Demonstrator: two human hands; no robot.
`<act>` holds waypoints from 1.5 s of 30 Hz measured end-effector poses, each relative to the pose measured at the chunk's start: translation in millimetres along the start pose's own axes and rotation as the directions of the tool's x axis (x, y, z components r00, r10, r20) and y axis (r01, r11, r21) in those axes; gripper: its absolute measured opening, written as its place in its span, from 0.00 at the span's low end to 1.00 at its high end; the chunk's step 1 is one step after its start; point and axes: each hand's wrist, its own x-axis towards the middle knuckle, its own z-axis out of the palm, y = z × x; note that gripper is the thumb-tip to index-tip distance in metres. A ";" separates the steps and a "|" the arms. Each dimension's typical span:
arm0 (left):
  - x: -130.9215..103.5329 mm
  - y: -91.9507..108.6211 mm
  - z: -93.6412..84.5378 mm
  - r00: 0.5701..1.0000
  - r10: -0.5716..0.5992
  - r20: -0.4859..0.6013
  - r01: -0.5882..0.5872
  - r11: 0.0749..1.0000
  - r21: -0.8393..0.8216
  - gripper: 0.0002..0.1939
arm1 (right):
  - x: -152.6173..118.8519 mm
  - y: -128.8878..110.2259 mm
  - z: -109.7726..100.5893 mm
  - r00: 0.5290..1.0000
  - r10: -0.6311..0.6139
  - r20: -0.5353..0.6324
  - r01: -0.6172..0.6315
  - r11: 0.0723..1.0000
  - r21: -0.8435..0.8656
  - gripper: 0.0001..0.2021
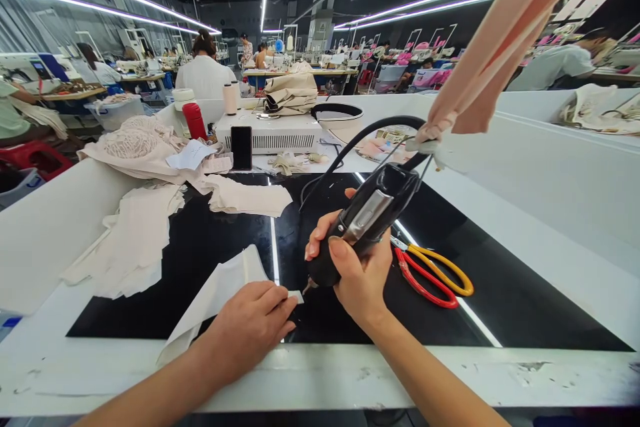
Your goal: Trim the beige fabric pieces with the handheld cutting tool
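Note:
My right hand (357,267) is wrapped round a black corded hand tool (370,210) with a metal side plate, its thin tip pointing down. The tip is close to the end of a white fabric piece (233,283) on the black glassy work surface (225,240). Fingers together, my left hand (255,320) holds that fabric near the tip. Most of the fabric spreads to the left, partly hidden under the hand. A pale pink cloth strip (500,47) runs down from above and is tied at the tool's upper end.
Scissors (433,273) with red and yellow handles lie right of the tool. Pale fabric pieces (143,233) are piled at left. Behind are a phone (241,148), a red bottle (194,121) and a white vented box (270,133). A raised wall (565,167) borders the right.

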 end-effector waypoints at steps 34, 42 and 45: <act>-7.1 -14.6 -4.7 0.997 -0.080 -0.019 0.073 0.963 -0.260 0.12 | -5.4 -6.6 -1.3 0.999 0.037 0.007 -0.037 0.999 -0.018 0.22; -13.9 -28.8 -18.9 0.990 -0.133 0.048 0.142 0.940 -0.310 0.09 | -5.7 -5.7 -3.6 1.000 0.026 0.008 -0.026 1.000 0.014 0.28; -13.9 -28.2 -18.3 0.987 -0.152 0.049 0.160 0.935 -0.315 0.09 | -5.1 -5.3 -4.0 1.000 0.017 0.013 -0.017 1.000 0.015 0.27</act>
